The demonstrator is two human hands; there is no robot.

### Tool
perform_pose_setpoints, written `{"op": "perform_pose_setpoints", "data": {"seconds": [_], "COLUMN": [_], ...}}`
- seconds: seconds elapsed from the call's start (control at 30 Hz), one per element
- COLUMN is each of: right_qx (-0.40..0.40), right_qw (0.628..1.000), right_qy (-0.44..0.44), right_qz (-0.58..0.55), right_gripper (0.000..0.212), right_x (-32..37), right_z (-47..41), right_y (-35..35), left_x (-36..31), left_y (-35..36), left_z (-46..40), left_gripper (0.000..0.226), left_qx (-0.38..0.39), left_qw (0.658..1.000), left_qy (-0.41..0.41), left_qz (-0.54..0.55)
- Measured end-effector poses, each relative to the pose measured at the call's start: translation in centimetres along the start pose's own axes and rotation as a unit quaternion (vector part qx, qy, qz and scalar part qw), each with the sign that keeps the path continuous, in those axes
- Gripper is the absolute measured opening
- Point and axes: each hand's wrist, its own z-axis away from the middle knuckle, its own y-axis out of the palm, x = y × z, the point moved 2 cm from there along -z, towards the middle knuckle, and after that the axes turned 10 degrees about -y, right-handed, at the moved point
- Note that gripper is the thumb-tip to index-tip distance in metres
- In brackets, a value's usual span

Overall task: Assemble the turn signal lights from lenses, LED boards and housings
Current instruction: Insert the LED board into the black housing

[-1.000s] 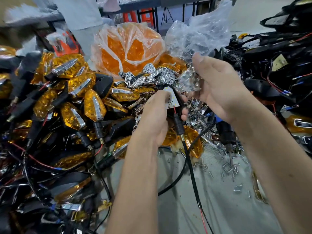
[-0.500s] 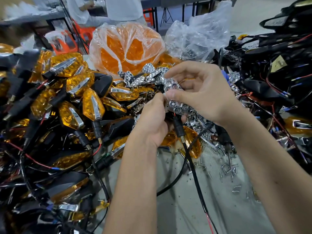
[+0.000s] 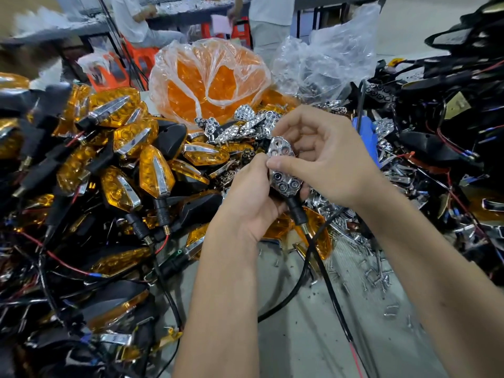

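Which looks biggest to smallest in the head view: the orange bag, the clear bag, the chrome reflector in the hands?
1. Orange bag and clear bag: they look about alike, so no ranking between them.
2. Chrome reflector: clearly smallest, even though it sits nearer the camera.

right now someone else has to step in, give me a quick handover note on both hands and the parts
Left hand grips the black housing from below, its stalk and wire hanging down.
Right hand pinches the chrome reflector onto the housing's open face with thumb and fingers.
Done: reflector placed on the housing; whether it is fully seated cannot be told.
Left: no amber lens on this unit yet. Loose lenses sit in the clear bag behind; finished lights are piled to the left.
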Motion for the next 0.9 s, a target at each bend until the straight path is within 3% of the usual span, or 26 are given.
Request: {"op": "perform_pose_setpoints", "data": {"seconds": [0.17,0.37,0.63,0.8,0.9], "right_qx": [0.055,0.098,0.094,0.098,0.04], "right_qw": [0.998,0.99,0.985,0.989,0.996], "right_qy": [0.004,0.009,-0.074,-0.036,0.006], "right_qz": [-0.035,-0.097,0.123,0.1,0.085], "right_gripper": [0.038,0.036,0.037,0.042,0.05], "right_x": [0.1,0.4,1.0,0.3,0.0], "right_z": [-0.1,0.0,-0.1,0.1,0.2], "right_y": [-0.8,-0.8,-0.9,-1.1,-1.0], "left_x": [-0.1,-0.1,-0.3,-0.1,-0.1], "left_y": [-0.3,-0.9,-0.7,0.3,0.5], "left_z": [-0.2,-0.2,0.1,0.0,-0.2], "left_gripper": [0.029,0.032,0.041,0.048,0.043], "left_qx": [0.03,0.035,0.055,0.078,0.064], "left_qw": [0.998,0.999,0.998,0.991,0.99], "left_qy": [-0.018,-0.024,-0.006,0.006,0.053], "left_qz": [0.046,0.029,0.031,0.105,0.11]}}
